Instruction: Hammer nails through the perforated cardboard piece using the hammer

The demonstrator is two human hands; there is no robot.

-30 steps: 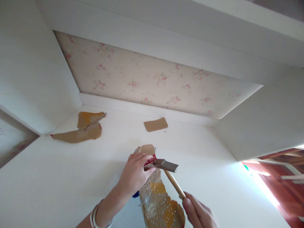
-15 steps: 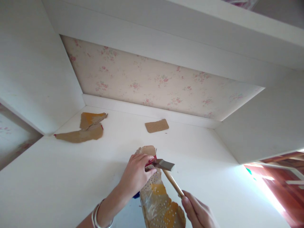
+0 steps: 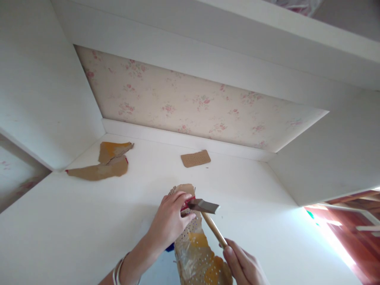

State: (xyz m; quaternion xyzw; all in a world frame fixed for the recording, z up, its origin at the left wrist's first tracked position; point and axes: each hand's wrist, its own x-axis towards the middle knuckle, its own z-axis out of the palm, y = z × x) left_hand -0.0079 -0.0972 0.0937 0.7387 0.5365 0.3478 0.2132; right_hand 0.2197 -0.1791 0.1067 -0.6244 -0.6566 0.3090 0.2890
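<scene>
In my right hand point(image 3: 242, 261) is the wooden handle of a hammer point(image 3: 215, 231). Its metal head reaches over to the fingers of my left hand point(image 3: 170, 219). Those fingers are bent in a pinch, but the hammer head and the fingers themselves hide what they hold. Beneath both lies a torn piece of brown cardboard point(image 3: 192, 269), pierced with many small holes and patched with orange and clear tape. A red strip point(image 3: 186, 202) shows on it beside my left fingertips. Something dark blue point(image 3: 170, 247) pokes out under the cardboard's left edge.
On the white surface point(image 3: 89, 221) lie a torn cardboard scrap point(image 3: 97, 172) at the left and a small rectangular brown piece point(image 3: 196, 158) farther back. White side panels point(image 3: 323, 154) and an overhead shelf point(image 3: 267, 23) enclose the space. Floral wallpaper point(image 3: 184, 99) covers the back.
The hammer's handle and my right hand have shifted slightly left, while its head stays by my left fingers. My left hand and the cardboard look nearly the same.
</scene>
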